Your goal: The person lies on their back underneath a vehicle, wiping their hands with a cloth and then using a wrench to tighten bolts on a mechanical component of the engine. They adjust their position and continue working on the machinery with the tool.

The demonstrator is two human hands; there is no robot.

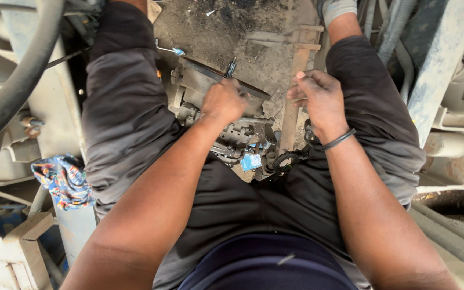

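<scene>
**Ana:** What is under the person in the head view?

**Ben:** Dirty grey ground [226, 27], dusty and rough. The person sits with legs apart in dark trousers. Big metal truck parts stand on both sides, pale and worn.

**Ana:** What lies between the knees?

**Ben:** A greasy metal machine part [226, 126], lumpy, with bolts and a flat plate on top. A rusty flat bar [291, 107] lies just beside it.

**Ana:** What do the hands do?

**Ben:** The left hand [222, 101] is curled shut on top of the machine part, gripping it. The right hand [318, 96] is closed in a loose fist over the bar. I cannot tell if it holds something.

**Ana:** Anything else?

**Ben:** A soft cloth [63, 180] with many colours lies crumpled at the left. A black ribbed hose [285, 158] curls near the part.
</scene>
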